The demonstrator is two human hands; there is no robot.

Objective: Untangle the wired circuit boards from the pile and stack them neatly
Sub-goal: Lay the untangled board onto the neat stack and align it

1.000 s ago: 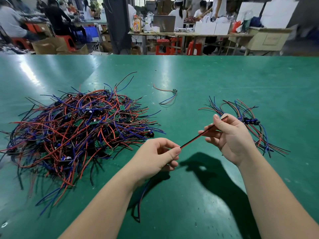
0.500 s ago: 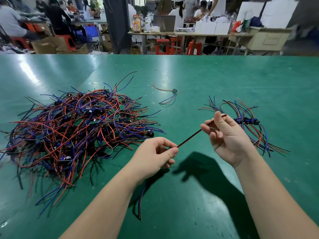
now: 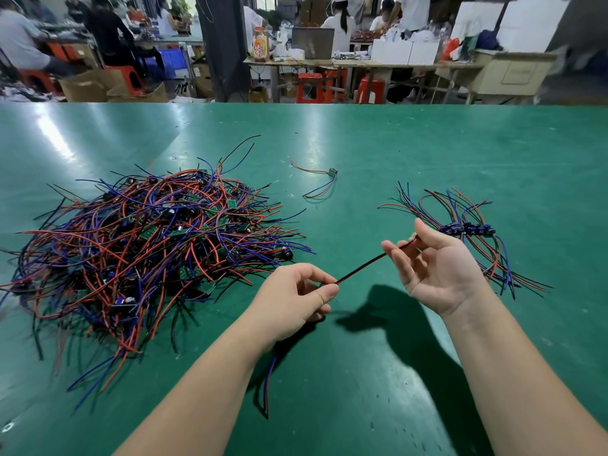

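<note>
- Head view: your left hand (image 3: 296,297) hovered over the green table (image 3: 427,153), low and just left of the middle. Its thumb and forefinger pinched a red-and-black wire pair (image 3: 362,269), and the other fingers were curled in under them.
- The wire pair ran taut, up and to the right, to your right hand (image 3: 434,268). That hand was turned palm up with its fingers half curled, and the wire's far end was caught between the thumb and the forefinger.
- Blue and red loose ends (image 3: 268,383) hung from under your left wrist down to the table. Whether a board sat inside your left fist could not be told.
- The pile (image 3: 148,245) of tangled red, blue and black wires lay on the table to the left of your left hand, close to it but not touching. Small green boards showed here and there among the wires.
- The stack (image 3: 467,230) of sorted boards lay just behind your right hand, with the boards in a short row and their wires fanned out above and below them.
- One single board (image 3: 332,172) with red and blue wires lay alone farther back, between the pile and the stack and apart from both.
- Beyond the table's far edge stood red stools (image 3: 309,88) and work benches with people seated at them.
</note>
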